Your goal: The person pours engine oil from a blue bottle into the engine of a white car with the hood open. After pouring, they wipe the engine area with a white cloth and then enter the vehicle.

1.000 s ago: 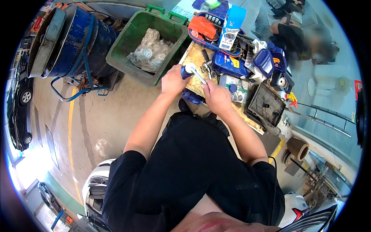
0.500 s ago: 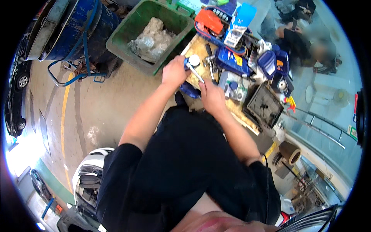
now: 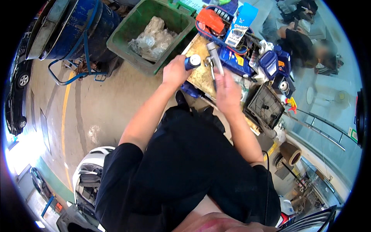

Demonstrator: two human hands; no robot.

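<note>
In my left hand (image 3: 175,72) is a dark blue cylinder (image 3: 189,62) with a pale round end, its exact kind unclear. My fingers wrap round its side, over the edge of the worn yellowish bench (image 3: 200,47). My right hand (image 3: 228,91) grips a silver long-handled tool (image 3: 215,57) with a thicker head, like a ratchet wrench and slightly blurred. That head is raised away from the cylinder, above the bench. Beside it lie a few metal hand tools, partly hidden. A blue jug (image 3: 235,62) lies just right of the tool.
A green bin (image 3: 116,44) with crumpled plastic stands at the left of the bench. Behind the bench top's clutter are a blue basket (image 3: 202,31) and a blue-white box (image 3: 240,25). A black tray (image 3: 266,106) sits at right. Another person (image 3: 299,42) appears at the upper right.
My right hand has moved right, taking the silver tool off the pale end of the cylinder and swinging its head up and right. My left hand still holds the cylinder in nearly the same place.
</note>
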